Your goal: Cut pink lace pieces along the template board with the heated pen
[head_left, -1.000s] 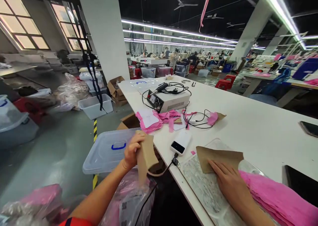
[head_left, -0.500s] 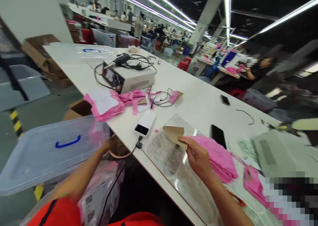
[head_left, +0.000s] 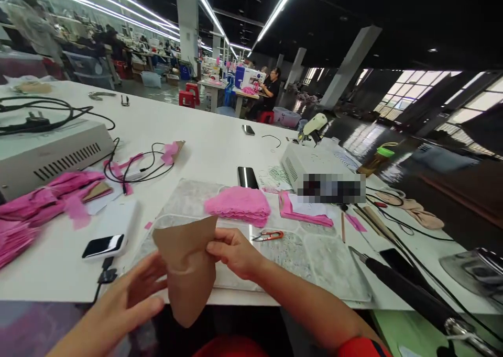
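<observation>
At lower left, a person's left hand (head_left: 131,294) opens, fingers spread, beside brown paper (head_left: 188,265) raised left of lower centre, over the counter's (head_left: 204,142) near edge; contact is unclear. The right hand (head_left: 238,253) pinches the sheet's upper right edge. Handling appears midway, the paper not yet set down; at centre, stacked pink cloth (head_left: 238,204) and orange scissors (head_left: 274,235) lie untouched.

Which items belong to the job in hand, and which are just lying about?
Likely the job:
brown sheet, pinched by the right hand, open left hand beside it
grey board
pink cloth stack on it
possibly red-handled snips, unheld

Probably lying about:
white device with screen
dark phone
green-capped bottle
</observation>
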